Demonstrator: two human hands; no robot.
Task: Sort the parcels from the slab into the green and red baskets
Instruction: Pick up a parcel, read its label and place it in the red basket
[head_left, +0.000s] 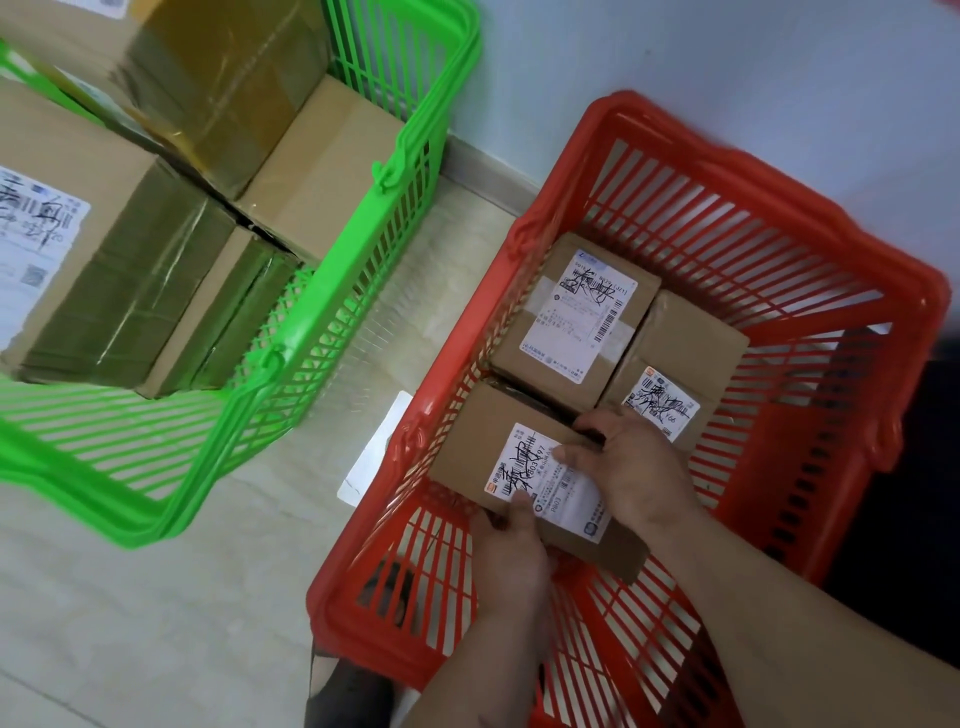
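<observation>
Both hands (571, 499) gripping labelled parcel (519, 467), inside red basket (779, 249)

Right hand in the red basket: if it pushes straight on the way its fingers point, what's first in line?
Probably the labelled box at the far left of the red basket; the right hand grips the near box. Depth unclear.

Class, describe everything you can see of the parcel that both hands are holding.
The held parcel is a small brown cardboard box with a white printed label scrawled in black marker. It sits tilted inside the red basket, beside two similar boxes. The left hand grips its near edge; the right hand curls over its far side.
</observation>
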